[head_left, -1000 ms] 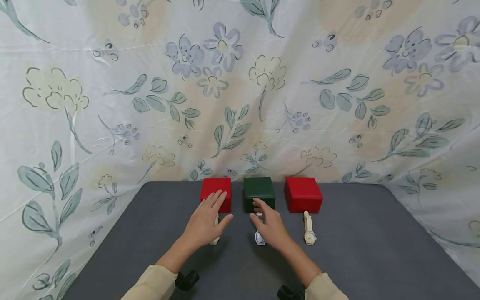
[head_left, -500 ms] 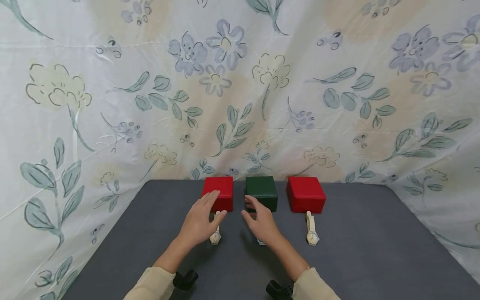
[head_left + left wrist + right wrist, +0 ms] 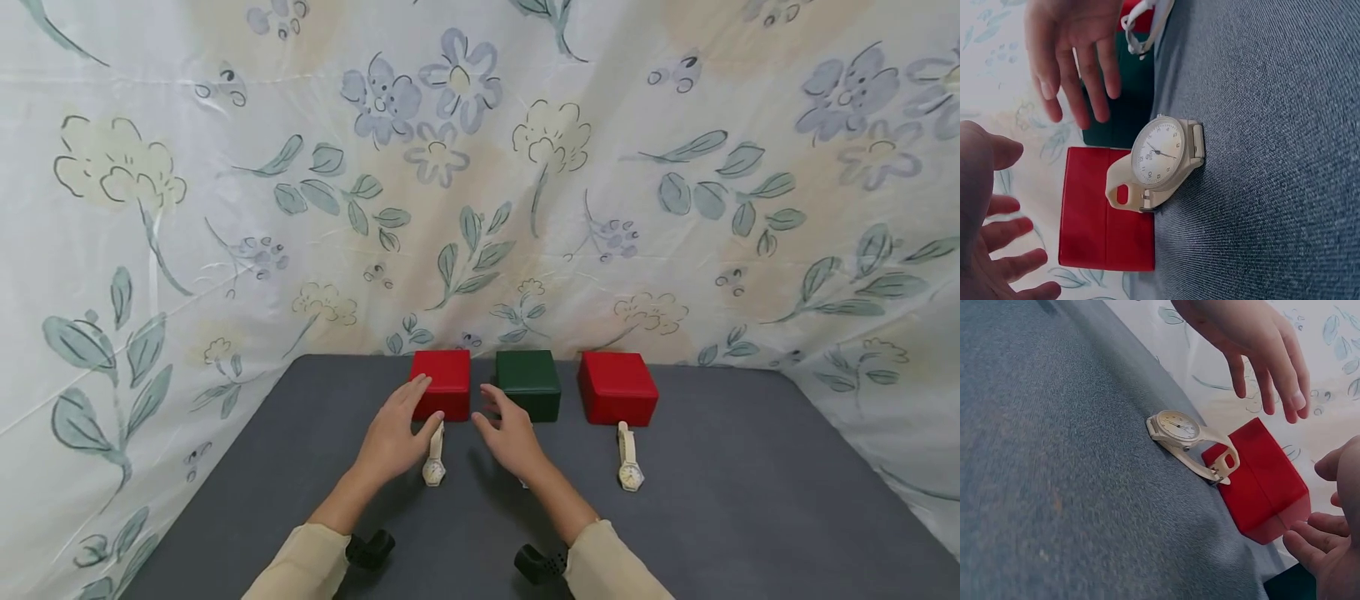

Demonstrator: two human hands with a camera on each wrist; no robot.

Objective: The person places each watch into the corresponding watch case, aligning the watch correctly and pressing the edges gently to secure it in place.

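My left hand (image 3: pixel 393 433), its fingers spread and holding nothing, hovers to the left of a cream-strapped wristwatch (image 3: pixel 433 472). That watch lies face up before the left red box (image 3: pixel 1107 212), its strap still buckled in a loop. My right hand (image 3: pixel 513 437) hangs in the air between this watch and the green box (image 3: pixel 528 383), fingers loosely bent around nothing. Beneath the right wrist a second watch is almost wholly hidden in the head view; its pale strap (image 3: pixel 1141 19) shows in the left wrist view. A third cream watch (image 3: pixel 630 475) lies at the right.
Another red box (image 3: pixel 618 388) stands at the right end of the row, behind the third watch. Dark grey cloth covers the table (image 3: pixel 750 500). A floral curtain (image 3: pixel 480 167) hangs directly behind the boxes. Black wrist cameras (image 3: pixel 370 548) sit below both wrists.
My right hand has moved left, from before the green box toward the left watch, and now covers the middle watch. My left hand has shifted slightly left, uncovering the left watch.
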